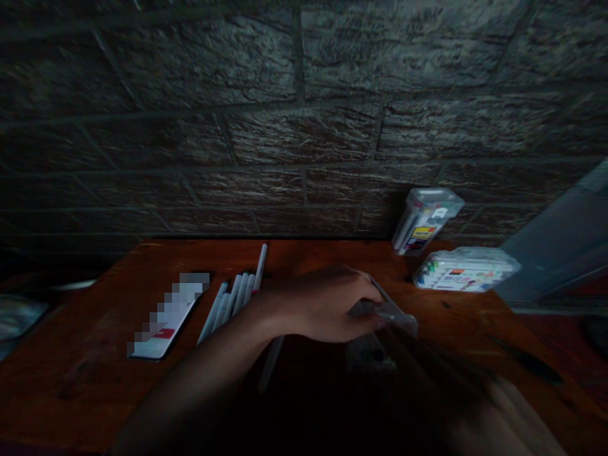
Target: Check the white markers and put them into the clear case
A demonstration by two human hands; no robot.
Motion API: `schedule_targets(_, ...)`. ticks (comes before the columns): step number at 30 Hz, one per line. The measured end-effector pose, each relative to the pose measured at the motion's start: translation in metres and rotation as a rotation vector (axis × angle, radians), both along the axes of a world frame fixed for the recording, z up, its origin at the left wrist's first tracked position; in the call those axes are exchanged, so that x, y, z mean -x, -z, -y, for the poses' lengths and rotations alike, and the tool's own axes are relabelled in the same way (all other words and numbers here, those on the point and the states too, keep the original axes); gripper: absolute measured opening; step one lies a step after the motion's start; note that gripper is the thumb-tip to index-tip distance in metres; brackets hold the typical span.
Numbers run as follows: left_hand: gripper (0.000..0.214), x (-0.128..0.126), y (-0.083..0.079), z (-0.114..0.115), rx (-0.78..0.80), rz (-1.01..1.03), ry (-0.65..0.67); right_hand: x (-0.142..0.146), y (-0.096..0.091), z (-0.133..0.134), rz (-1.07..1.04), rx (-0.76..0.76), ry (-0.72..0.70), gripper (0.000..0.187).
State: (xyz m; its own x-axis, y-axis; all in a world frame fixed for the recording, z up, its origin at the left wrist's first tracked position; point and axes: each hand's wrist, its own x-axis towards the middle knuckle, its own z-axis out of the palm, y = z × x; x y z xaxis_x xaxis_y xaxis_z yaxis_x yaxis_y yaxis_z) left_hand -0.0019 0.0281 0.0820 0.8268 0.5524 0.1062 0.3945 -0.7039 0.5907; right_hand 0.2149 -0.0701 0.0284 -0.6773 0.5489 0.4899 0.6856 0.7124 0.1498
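Observation:
My left hand [318, 304] reaches across from the left, its thumb and fingers closed on a clear plastic case [403, 318]. The case lies on the wooden table, partly covered by the hand; its lower part, in deep shadow, has something dark inside. My right hand [427, 354] comes in from the lower right beside the case, but dimness and blur hide its fingers. Left of the case, several white markers [232, 294] lie side by side, partly behind my left forearm. Another pale marker [270, 367] rests just below that forearm.
A flat pale packet [159, 342] with a red patch lies on the table [104, 304] at the left. At the back right stand a tall clear marker case [420, 228] and a low case of markers [468, 269]. A dark, slim object [527, 361] lies at right. A brick wall [285, 139] borders the back.

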Motion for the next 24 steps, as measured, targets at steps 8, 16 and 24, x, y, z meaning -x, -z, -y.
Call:
schedule_targets(8,0.031,0.007,-0.007,-0.001,0.041,0.076,-0.12,-0.046,-0.022,0.014,-0.367,-0.069,0.089,0.02)
schedule_targets(16,0.025,0.03,-0.003,-0.006,-0.214,0.122,-0.535,-0.038,-0.036,-0.086,-1.084,0.468,0.083,0.027)
schedule_targets(24,0.022,0.076,0.056,0.065,-0.135,-0.005,-0.746,-0.024,0.027,-0.12,-1.153,0.536,0.053,0.034)
